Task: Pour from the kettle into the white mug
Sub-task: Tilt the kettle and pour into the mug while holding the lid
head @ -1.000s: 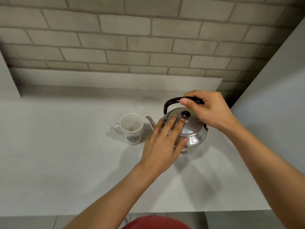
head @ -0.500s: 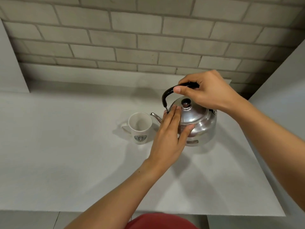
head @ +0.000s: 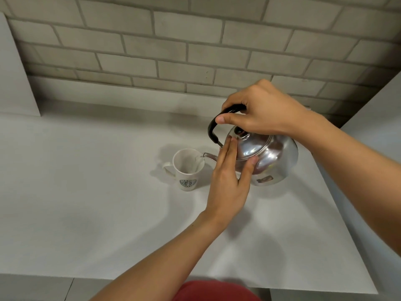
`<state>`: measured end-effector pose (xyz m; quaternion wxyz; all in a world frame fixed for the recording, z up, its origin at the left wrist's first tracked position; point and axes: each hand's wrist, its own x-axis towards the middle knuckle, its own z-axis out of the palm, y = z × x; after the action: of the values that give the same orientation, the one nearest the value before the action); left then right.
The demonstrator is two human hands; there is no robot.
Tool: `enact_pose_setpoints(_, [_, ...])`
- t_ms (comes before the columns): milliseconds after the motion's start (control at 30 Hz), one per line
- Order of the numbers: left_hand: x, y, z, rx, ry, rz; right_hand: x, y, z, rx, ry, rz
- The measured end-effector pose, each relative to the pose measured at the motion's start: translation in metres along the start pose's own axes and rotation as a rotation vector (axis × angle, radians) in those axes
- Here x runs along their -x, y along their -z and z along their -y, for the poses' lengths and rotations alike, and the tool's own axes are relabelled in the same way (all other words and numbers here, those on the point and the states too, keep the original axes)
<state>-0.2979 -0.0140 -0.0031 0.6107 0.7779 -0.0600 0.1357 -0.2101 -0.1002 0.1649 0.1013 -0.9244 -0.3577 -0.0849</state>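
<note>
Tilting spout-down to the left: shiny steel kettle [head: 269, 157], spout-to-back axis running left-right, spout [head: 209, 157] tip over the right rim of the white ceramic mug [head: 188, 169]. Thin clear stream visible from spout into mug. Kettle sits mid-right above the pale grey countertop [head: 86, 192]; whether its base touches, can't tell. Mug upright on the counter just left of the kettle, handle pointing left, green round logo facing the camera.

Right hand [head: 262, 114]: closed around the black arched handle [head: 217, 124] from above, thumb along the near side, forearm entering from the right.

Left hand [head: 230, 177]: open, fingers flat together against the lid [head: 249, 144], thumb on the kettle body, forearm coming up from bottom centre.
</note>
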Motion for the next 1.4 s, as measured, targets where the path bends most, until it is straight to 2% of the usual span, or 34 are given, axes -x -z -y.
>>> enact_pose_setpoints(567, [0.003,-0.012,-0.016,0.205,0.051,-0.109,-0.017,0.016,0.021,0.129,0.048,0.140])
enact_pose_setpoints(1400, [0.002,-0.016,-0.024,0.285,0.071,-0.179,-0.027,0.020,0.026,0.193,0.092,0.169])
